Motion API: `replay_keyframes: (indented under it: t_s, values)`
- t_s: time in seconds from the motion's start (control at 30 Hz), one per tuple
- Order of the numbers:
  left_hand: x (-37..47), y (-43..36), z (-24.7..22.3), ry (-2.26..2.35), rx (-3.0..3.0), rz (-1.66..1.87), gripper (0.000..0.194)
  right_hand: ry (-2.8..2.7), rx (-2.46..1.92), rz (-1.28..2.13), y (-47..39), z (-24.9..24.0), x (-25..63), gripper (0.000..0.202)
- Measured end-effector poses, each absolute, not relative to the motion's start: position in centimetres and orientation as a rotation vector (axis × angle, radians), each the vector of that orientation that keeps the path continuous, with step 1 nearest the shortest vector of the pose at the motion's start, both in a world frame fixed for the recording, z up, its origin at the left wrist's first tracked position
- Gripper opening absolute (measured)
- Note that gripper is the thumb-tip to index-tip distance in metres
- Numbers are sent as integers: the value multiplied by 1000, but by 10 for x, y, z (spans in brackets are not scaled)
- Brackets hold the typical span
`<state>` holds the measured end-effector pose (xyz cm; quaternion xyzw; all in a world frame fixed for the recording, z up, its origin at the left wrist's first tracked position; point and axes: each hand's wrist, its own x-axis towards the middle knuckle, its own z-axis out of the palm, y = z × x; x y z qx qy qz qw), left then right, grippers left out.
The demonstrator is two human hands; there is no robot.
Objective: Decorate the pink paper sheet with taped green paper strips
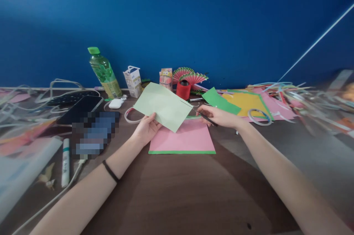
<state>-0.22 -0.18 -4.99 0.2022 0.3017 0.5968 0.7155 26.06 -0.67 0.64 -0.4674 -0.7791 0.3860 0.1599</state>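
Note:
A pale green sheet of paper (pixel 163 105) is held up by my left hand (pixel 148 128), which pinches its lower left edge with the thumb on top. My right hand (pixel 212 116) is closed on dark scissors (pixel 205 116), whose thin blades point left and reach the sheet's right corner. Whether the blades are apart is hard to tell. Beneath the sheet, a pink sheet (pixel 182 139) with a green strip along its front edge lies on the table. Part of it is hidden by the raised paper.
Behind stand a green bottle (pixel 104 74), a white carton (pixel 133 82) and a red container (pixel 183 90). Phones (pixel 95 133), a marker (pixel 65 163) and a cable lie left. At right are green paper (pixel 221 101), yellow paper (pixel 243 104), a tape ring (pixel 260 117) and piled strips.

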Motion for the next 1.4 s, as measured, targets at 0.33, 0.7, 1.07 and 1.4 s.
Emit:
replay_keyframes:
  t_s: [0.33,0.7,1.07,1.4]
  values:
    - [-1,-3,-48,671,466,1314,27,-2238,-1316,1072,-5,2,261,33]
    - [-2,-2,-49,658,463,1309,28,-2290,-1350,1050,-3,1,263,30]
    - [-3,-2,-50,660,473,1304,27,-2272,-1368,1090,-5,7,261,30]
    - [-3,-2,-50,644,477,1298,28,-2288,-1358,1040,-4,4,263,34]
